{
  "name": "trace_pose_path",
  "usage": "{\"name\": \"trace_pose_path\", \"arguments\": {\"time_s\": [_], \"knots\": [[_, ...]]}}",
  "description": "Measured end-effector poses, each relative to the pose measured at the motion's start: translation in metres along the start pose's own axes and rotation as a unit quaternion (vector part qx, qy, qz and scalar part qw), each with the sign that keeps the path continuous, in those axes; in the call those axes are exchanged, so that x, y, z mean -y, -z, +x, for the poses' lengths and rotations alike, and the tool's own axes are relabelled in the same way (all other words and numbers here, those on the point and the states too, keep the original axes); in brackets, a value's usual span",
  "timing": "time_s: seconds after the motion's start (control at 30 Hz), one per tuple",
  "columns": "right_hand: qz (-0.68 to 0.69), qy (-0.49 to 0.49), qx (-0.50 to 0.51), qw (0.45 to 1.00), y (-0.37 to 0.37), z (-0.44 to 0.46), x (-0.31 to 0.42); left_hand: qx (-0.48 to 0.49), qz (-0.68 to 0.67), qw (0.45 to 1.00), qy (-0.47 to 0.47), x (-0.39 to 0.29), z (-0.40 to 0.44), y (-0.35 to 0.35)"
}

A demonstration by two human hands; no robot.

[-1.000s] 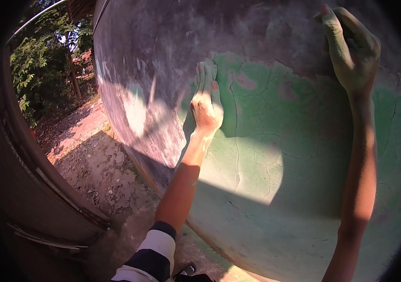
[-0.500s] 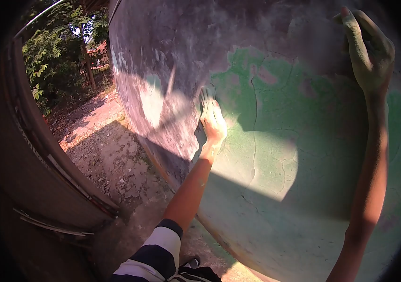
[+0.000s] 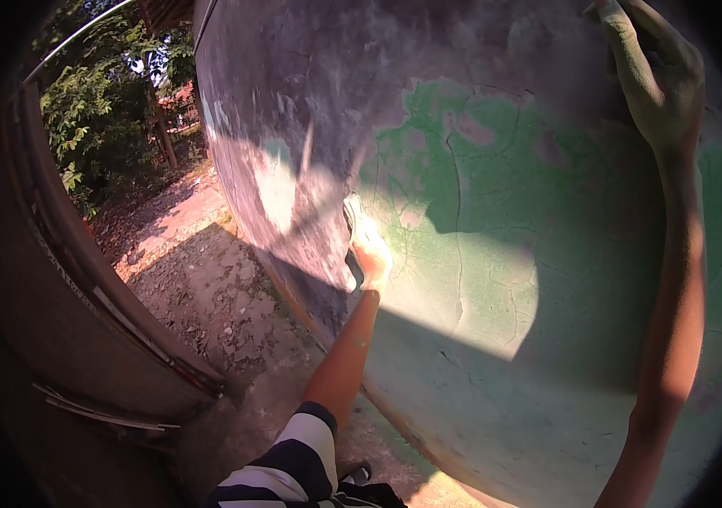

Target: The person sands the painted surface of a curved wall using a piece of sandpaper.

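Note:
A curved wall (image 3: 496, 195) fills the view, its dark upper surface bordering an uneven green patch with fine cracks. Against the wall, at the patch's left edge, lies my left hand (image 3: 369, 247), its fingers pointing up and held close together. Pale dust coats these fingers, and what may be beneath them is hidden. Higher up at the right, my right hand (image 3: 661, 85) is near the dark upper surface, thumb up and fingers loosely bent, with a gap between thumb and fingers. I can make out nothing in it; some fingertips are hidden or cut off by the frame.
At the left stands a dark curved structure (image 3: 82, 279) with thin strips along it. Rubble-strewn ground (image 3: 209, 296) runs between it and the wall, with trees (image 3: 94, 118) behind. A shoe (image 3: 359, 472) shows at the bottom.
My left hand has slid down the wall, from the top edge of the green patch to its lower left side. My right hand stays high, while the view has shifted slightly.

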State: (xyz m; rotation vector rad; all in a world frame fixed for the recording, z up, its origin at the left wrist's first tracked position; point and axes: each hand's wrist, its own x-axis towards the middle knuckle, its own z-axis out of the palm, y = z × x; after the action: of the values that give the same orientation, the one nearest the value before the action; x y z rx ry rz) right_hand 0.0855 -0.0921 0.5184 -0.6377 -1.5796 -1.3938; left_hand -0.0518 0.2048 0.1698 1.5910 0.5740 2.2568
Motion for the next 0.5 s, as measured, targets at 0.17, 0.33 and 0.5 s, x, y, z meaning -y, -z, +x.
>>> {"name": "trace_pose_path", "arguments": {"time_s": [0.17, 0.33, 0.5], "knots": [[0.01, -0.041, 0.01, 0.999, 0.0, -0.001, 0.006, 0.084, 0.039, 0.995, -0.024, -0.028, 0.012, 0.007], [-0.016, -0.135, 0.032, 0.99, -0.007, -0.031, -0.047, 0.129, 0.075, 0.987, -0.053, -0.056, 0.035, -0.018], [-0.027, -0.114, 0.022, 0.993, 0.0, -0.019, -0.03, 0.019, 0.065, 0.997, 0.029, 0.019, 0.003, 0.01]]}}
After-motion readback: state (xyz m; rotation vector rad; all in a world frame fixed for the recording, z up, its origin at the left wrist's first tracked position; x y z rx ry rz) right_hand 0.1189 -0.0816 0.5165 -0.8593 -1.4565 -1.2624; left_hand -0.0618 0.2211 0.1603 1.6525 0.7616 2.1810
